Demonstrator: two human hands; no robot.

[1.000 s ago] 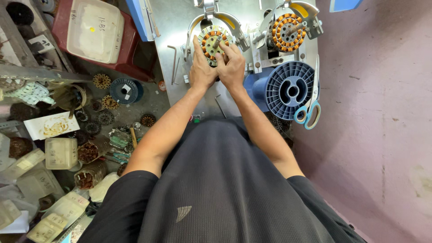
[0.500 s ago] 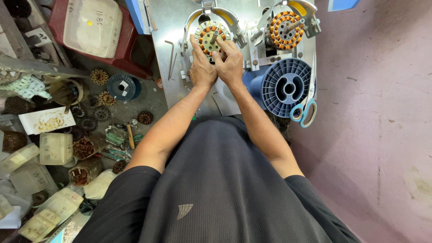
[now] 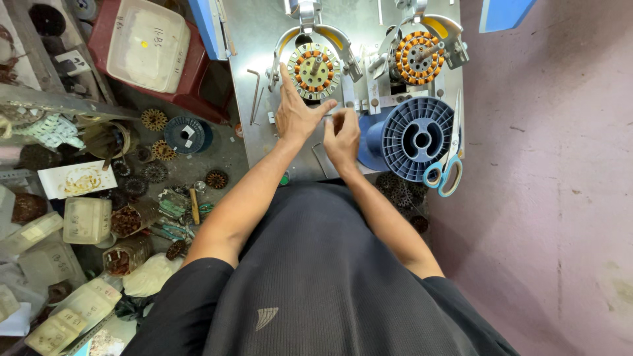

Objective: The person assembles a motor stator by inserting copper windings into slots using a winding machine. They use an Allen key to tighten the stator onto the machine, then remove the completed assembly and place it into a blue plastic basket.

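A round stator (image 3: 315,69) with orange and green windings sits clamped in a metal fixture on the grey machine plate (image 3: 264,142). My left hand (image 3: 297,112) lies flat and spread just below it, the index finger reaching up along the stator's left edge. My right hand (image 3: 343,135) is below and to the right, off the stator, with its fingers curled in and fingertips together; nothing shows in it. A second stator (image 3: 417,58) with orange windings is mounted to the right.
A blue plastic spool (image 3: 415,137) stands right of my right hand, with blue-handled scissors (image 3: 445,168) beside it. Hex keys (image 3: 254,95) lie on the plate. A red crate with a white tub (image 3: 142,43), loose stators (image 3: 155,118) and small boxes (image 3: 86,219) crowd the left.
Both hands were pressed on the left stator. They have drawn back toward me: the right hand has come off it and curled, the left has spread flat below it.
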